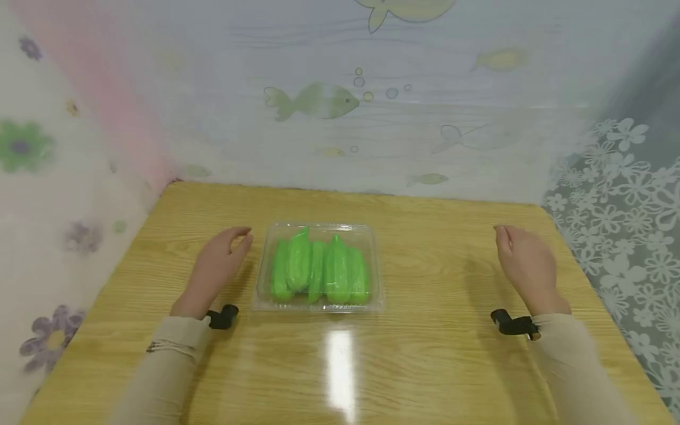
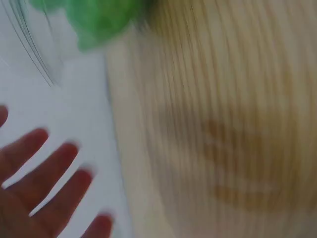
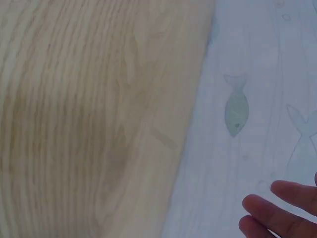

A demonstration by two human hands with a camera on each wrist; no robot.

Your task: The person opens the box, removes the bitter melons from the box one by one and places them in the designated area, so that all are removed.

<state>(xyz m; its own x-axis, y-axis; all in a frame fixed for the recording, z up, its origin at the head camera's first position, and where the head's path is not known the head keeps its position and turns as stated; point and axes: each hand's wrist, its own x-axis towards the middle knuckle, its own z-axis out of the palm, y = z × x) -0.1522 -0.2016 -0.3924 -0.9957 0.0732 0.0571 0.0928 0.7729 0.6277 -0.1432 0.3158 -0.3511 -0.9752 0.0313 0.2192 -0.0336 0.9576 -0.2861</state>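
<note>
A clear plastic box [image 1: 319, 308] with its lid down stands on the wooden table. Inside lie several long, ridged bright-green pieces [image 1: 337, 271] shaped like gourds or cucumbers, side by side; their exact kind is unclear. My left hand [image 1: 218, 262] hovers just left of the box, apart from it and holding nothing. In the left wrist view its fingers [image 2: 57, 178] are spread, and the green pieces [image 2: 101, 20] blur at the top. Well to the right of the box, my right hand [image 1: 528, 265] is held above the table with nothing in it. Its fingers [image 3: 277, 215] look extended in the right wrist view.
The wooden table [image 1: 435, 354] meets a wall covering printed with fish [image 1: 324, 100] at the back. A flower-patterned covering [image 1: 53, 236] rises on the left, and a floral lace-like panel [image 1: 627, 195] borders the right side. Each wrist carries a small black camera mount [image 1: 512, 323].
</note>
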